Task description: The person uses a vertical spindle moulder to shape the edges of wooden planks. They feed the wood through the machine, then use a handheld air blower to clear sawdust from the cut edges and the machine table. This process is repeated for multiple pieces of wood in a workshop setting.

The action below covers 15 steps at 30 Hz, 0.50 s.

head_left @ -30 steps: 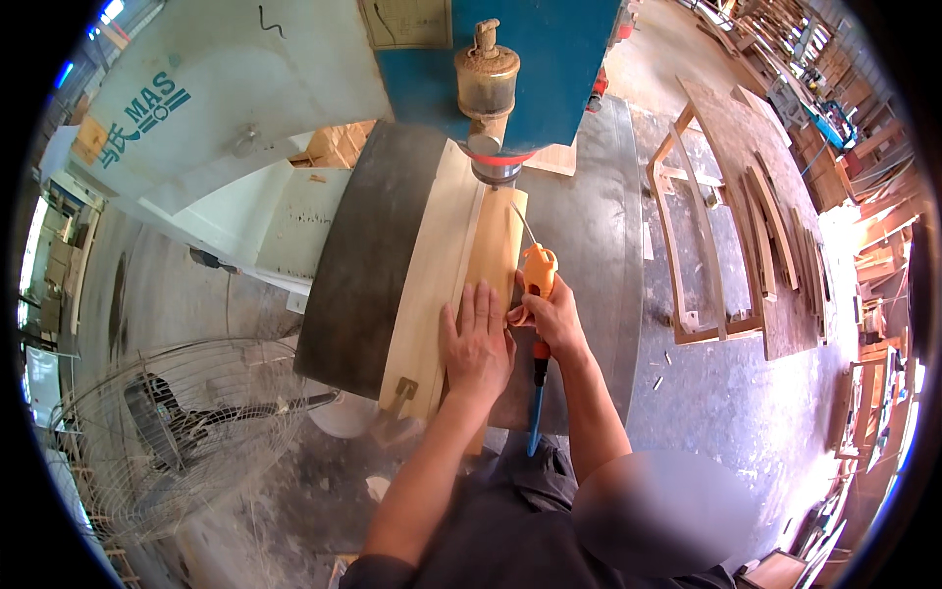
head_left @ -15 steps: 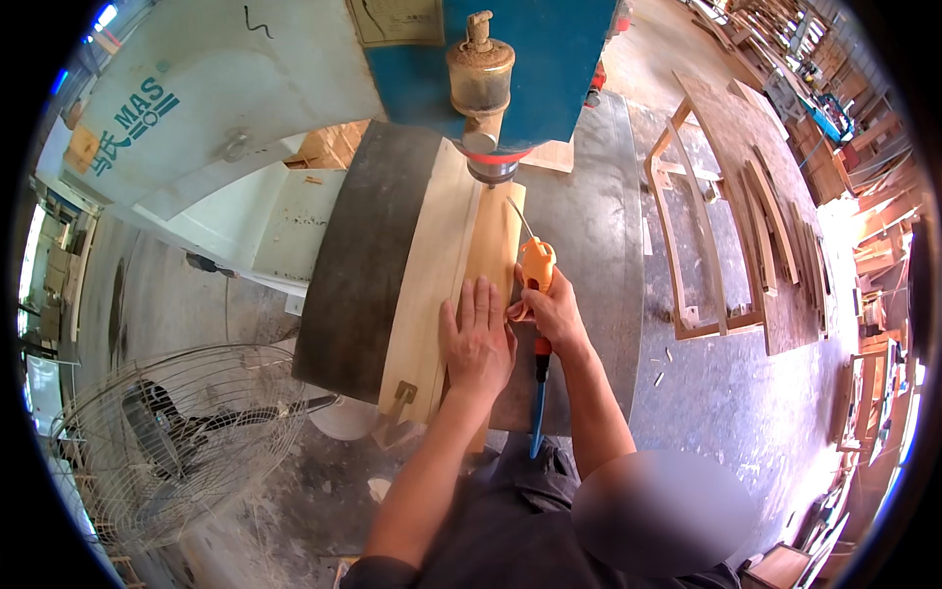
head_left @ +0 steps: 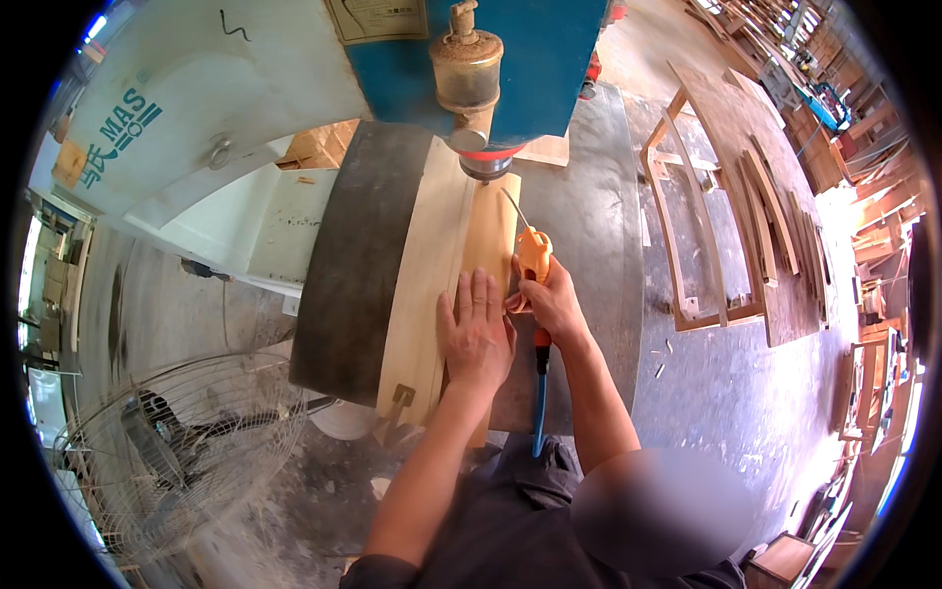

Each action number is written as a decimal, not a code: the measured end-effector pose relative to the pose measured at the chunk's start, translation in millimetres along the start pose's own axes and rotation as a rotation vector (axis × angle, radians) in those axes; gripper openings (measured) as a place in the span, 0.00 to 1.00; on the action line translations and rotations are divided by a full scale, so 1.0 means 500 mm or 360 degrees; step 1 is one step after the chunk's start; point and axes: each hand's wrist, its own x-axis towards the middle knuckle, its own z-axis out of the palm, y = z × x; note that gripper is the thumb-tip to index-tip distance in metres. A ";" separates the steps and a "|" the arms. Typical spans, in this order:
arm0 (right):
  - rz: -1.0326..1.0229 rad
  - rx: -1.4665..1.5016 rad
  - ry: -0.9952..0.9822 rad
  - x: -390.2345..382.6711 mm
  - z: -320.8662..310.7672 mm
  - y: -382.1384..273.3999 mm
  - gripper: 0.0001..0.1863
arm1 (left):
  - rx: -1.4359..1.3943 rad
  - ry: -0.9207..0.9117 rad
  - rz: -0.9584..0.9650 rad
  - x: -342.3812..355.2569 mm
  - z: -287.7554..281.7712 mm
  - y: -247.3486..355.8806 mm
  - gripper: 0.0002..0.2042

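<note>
My left hand (head_left: 476, 334) lies flat with fingers stretched on two pale wooden boards (head_left: 412, 314) running lengthwise on a dark metal machine table (head_left: 339, 285). The narrower, yellower board (head_left: 496, 216) is on the right. Just beside it my right hand (head_left: 545, 299) is closed on an orange air blow gun (head_left: 533, 247), whose thin nozzle angles forward over that board toward a spindle (head_left: 486, 167) with a red ring. A blue hose (head_left: 540, 402) hangs from the gun's black and red coupling.
Above the table stands a blue and white machine body (head_left: 540, 59) with a dusty cylinder (head_left: 466, 74). A wire-cage fan (head_left: 186, 442) is at lower left. On the right are wooden frames and a sheet (head_left: 746, 245) carrying several strips. Stacked timber (head_left: 731, 29) lines the back.
The view has shifted slightly, so the machine head sits a little higher and farther left. Both hands appear slightly higher in the picture, their grip and pose the same.
</note>
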 end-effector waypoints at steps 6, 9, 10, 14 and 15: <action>0.0001 -0.0050 0.0012 0.014 -0.004 0.010 0.23 | -0.0010 -0.0008 0.0012 0.007 0.003 -0.001 0.34; -0.0012 -0.0079 0.0017 0.018 -0.003 0.006 0.23 | -0.0012 -0.0022 0.0023 0.014 -0.001 -0.001 0.34; -0.0021 -0.0094 0.0014 0.013 0.002 -0.007 0.23 | -0.0013 -0.0019 0.0023 0.015 0.000 -0.003 0.34; -0.0034 -0.0105 0.0006 0.023 -0.005 0.000 0.22 | -0.0030 0.0009 0.0032 0.021 0.006 -0.003 0.34; -0.0033 -0.0102 0.0010 0.023 -0.005 0.000 0.22 | -0.0021 0.0011 0.0032 0.022 0.007 -0.003 0.34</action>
